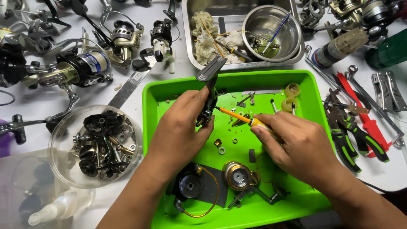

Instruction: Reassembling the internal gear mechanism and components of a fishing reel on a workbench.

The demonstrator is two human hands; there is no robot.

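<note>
Left hand (180, 127) gripped a black reel body (207, 106) upright over the green tray (305, 85), grey handle arm pointing up. Right hand (292, 146) closed around an orange-shafted screwdriver (239, 116), tip touching the reel body's lower part. On the tray: gold spool (237, 174), black rotor with wire bail (190, 186), small washers and screws near the middle. Clear bowl of reel parts (95, 146) sat left of the tray, pliers (349, 135) to the right.

green tray (305, 91), orange-yellow screwdriver (243, 118), black handle (209, 91)
</note>
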